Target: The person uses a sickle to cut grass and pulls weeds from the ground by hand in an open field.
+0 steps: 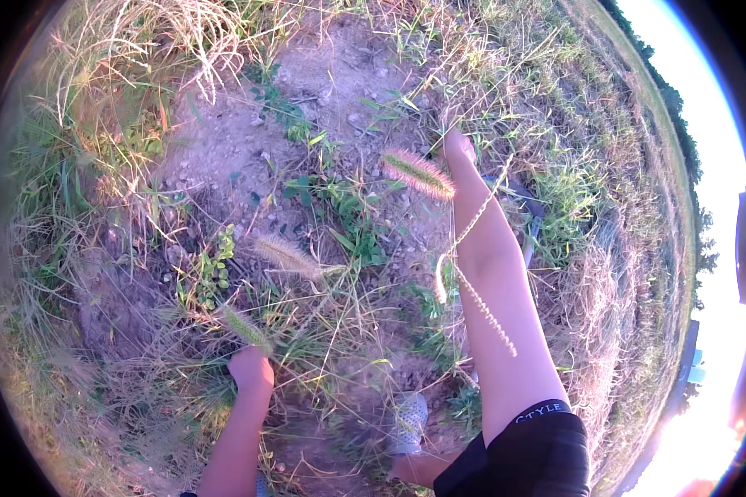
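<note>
My left hand (252, 368) is low in the grass at lower left, its fingers curled around a tuft of grass stalks. A green foxtail seed head (247, 329) lies just beyond its knuckles. Farther out, my right hand (459, 147) reaches down to the ground at the edge of a bare patch. Its fingers look curled among thin stems, but what they hold is too small to make out. A pinkish foxtail head (418, 174) stands beside the right wrist. Thin braided-looking seed spikes (486, 310) cross in front of the right forearm.
Bare soil (342, 81) with small stones lies ahead. Leafy weeds (354, 217) grow between the hands. A curved grey object (531, 208), partly hidden by my right arm, rests in the grass. A dotted shoe (409, 422) is below. Dry grass (597, 323) covers the right side.
</note>
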{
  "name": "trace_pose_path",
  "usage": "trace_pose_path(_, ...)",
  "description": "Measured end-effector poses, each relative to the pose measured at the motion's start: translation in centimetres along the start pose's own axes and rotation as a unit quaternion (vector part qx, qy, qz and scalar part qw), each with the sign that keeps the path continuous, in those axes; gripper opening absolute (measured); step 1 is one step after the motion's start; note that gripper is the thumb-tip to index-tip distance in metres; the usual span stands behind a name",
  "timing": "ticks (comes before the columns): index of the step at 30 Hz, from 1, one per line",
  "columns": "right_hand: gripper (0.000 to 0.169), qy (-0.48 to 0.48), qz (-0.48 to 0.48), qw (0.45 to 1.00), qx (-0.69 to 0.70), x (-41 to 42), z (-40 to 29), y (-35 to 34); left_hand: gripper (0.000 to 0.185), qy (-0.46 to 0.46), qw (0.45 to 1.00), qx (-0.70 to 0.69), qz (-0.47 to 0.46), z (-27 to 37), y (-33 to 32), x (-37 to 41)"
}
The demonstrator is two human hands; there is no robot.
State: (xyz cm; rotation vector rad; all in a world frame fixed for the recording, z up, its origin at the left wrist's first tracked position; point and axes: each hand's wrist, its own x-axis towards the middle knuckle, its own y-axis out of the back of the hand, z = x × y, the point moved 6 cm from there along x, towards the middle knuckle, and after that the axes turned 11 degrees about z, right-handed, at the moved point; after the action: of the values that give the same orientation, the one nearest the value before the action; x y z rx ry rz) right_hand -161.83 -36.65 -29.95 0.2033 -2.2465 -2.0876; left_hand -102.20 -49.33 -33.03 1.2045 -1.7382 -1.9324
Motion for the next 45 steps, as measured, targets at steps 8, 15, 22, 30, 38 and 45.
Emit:
trace_pose_path(8,0.026,0.410,-0.246,0.857,0.193,-17.1,-9.2,3.1,0.011,0.036,0.999,0.014,0.037,-1.3,-1.5,0.4)
trace_pose_path(15,0.037,0.548,0.056,0.834,0.044,-19.4,-13.7,4.8,0.013,-0.006,0.999,-0.008,0.037,0.1,-1.4,0.5)
trace_pose_path(22,0.027,0.533,0.046,0.845,-0.033,-17.4,-15.2,0.2,0.010,0.028,0.999,-0.015,0.034,-0.8,0.2,0.0)
trace_pose_path(30,0.024,0.425,-0.102,0.898,-0.043,-16.5,-14.6,-3.1,0.015,0.029,0.999,-0.019,-0.015,-0.3,-0.6,0.5)
trace_pose_path(38,0.023,0.504,-0.453,0.714,0.175,-33.0,-14.8,2.5,0.017,0.025,0.998,-0.015,0.049,0.2,0.0,0.3)
trace_pose_path(45,0.021,0.384,0.040,0.921,-0.057,-17.5,-12.4,1.5,0.017,0.006,1.000,-0.016,0.007,1.0,-0.4,0.4)
